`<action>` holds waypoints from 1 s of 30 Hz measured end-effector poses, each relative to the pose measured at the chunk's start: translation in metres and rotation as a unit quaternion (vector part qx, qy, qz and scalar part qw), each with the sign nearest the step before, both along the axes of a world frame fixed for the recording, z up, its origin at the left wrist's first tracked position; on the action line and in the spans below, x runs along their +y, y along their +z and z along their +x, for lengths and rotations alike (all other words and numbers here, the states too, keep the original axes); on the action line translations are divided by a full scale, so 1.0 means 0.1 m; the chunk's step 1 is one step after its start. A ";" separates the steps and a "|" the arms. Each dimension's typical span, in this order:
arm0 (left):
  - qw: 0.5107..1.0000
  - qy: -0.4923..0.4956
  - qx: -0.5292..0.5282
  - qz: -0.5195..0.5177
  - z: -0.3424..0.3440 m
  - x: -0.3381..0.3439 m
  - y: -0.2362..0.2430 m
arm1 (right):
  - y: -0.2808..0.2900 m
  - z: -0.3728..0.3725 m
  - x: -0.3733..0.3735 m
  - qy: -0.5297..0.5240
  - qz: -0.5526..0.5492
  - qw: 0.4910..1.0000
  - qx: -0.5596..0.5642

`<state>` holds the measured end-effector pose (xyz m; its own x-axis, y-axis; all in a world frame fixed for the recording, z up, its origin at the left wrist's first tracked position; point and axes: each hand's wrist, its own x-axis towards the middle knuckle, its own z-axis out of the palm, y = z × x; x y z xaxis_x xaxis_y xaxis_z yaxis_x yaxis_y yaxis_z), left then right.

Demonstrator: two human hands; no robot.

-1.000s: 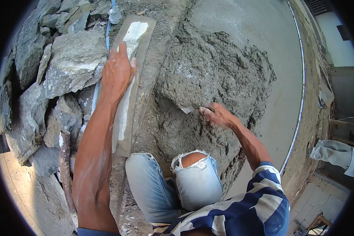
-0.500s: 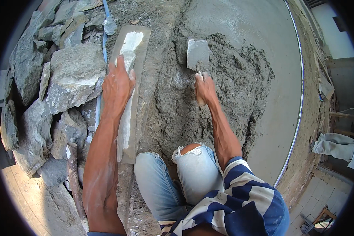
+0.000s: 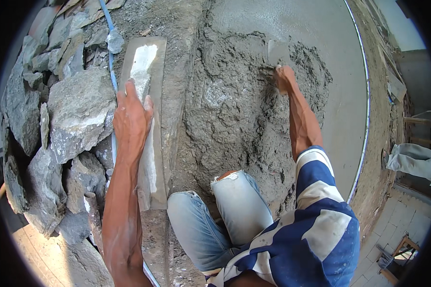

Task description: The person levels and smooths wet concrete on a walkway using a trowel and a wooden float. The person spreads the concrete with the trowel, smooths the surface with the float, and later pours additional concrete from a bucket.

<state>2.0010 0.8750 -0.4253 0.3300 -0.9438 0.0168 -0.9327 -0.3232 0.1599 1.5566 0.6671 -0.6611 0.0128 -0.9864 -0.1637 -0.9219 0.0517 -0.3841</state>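
Observation:
My left hand (image 3: 131, 117) is closed over the raised white grip of a long, flat float (image 3: 156, 76), which lies lengthwise on the rough strip beside the stones. My right hand (image 3: 285, 79) is wrapped around the handle of a trowel (image 3: 278, 51); its grey, squarish blade points away from me. That blade is at the far right part of a lumpy heap of wet mortar (image 3: 225, 129). Whether its edge is sunk in the mortar is hard to tell. The fingers of my right hand hide most of the handle.
Large broken stones (image 3: 84, 110) are piled at the left, with a blue pipe (image 3: 112, 67) along them. Smooth wet mortar (image 3: 342, 124) spreads to the right, up to a pale line (image 3: 367, 95). Another person's trousered legs (image 3: 411, 160) show at the far right. My knees (image 3: 239, 196) are near the heap.
My right hand has moved right and slightly farther away with the trowel, across the mortar heap. My left hand keeps its hold on the float. The view has shifted a little.

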 end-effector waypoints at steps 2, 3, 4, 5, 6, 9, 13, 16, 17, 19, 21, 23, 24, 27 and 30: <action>1.000 0.006 0.008 0.008 0.03 0.02 0.04 | 0.21 0.33 0.06 -0.130 0.094 0.971 -0.179; 1.000 0.009 0.007 0.002 0.02 -0.01 0.07 | 0.26 0.51 0.01 -0.244 0.121 0.908 -0.319; 1.000 0.006 0.017 0.005 -0.04 -0.05 -0.01 | 0.27 0.50 0.04 -0.360 0.141 0.812 -0.437; 1.000 0.009 0.013 0.006 -0.04 -0.06 0.00 | 0.34 0.57 -0.08 -0.323 0.201 0.781 -0.496; 1.000 0.008 0.010 0.005 -0.04 -0.05 -0.02 | 0.38 0.68 -0.18 -0.309 0.207 0.796 -0.478; 1.000 -0.020 0.013 -0.020 -0.08 -0.10 -0.05 | 0.37 0.59 -0.54 -0.234 0.262 0.791 -0.501; 0.999 -0.026 -0.015 -0.021 -0.04 -0.06 -0.06 | 0.40 1.04 -0.35 -0.080 0.341 0.811 -0.469; 0.998 -0.044 -0.026 -0.043 0.01 -0.05 -0.10 | 0.74 1.51 -0.17 -0.004 0.422 0.853 -0.306; 0.997 -0.051 -0.019 -0.055 0.00 -0.05 -0.07 | 0.69 1.58 -0.05 0.030 0.421 0.847 -0.323; 0.998 -0.037 -0.020 -0.044 -0.02 -0.05 -0.02 | 0.64 1.51 0.16 0.057 0.456 0.832 -0.310; 0.999 -0.025 -0.015 -0.019 0.00 -0.03 -0.03 | 0.77 1.46 0.38 0.245 0.322 0.906 -0.121; 0.998 -0.030 -0.018 -0.046 -0.02 -0.06 0.03 | 0.58 1.31 0.22 0.336 0.128 0.933 0.003; 0.999 -0.017 -0.005 -0.030 -0.03 -0.06 0.03 | 0.43 1.28 0.18 0.404 -0.056 0.905 0.121; 1.000 -0.002 0.015 -0.005 -0.11 -0.08 0.01 | 0.44 1.37 -0.32 0.329 -0.078 0.928 0.158; 1.000 -0.007 0.008 -0.009 -0.06 -0.10 0.03 | 0.48 1.59 -0.70 0.214 -0.032 0.973 0.082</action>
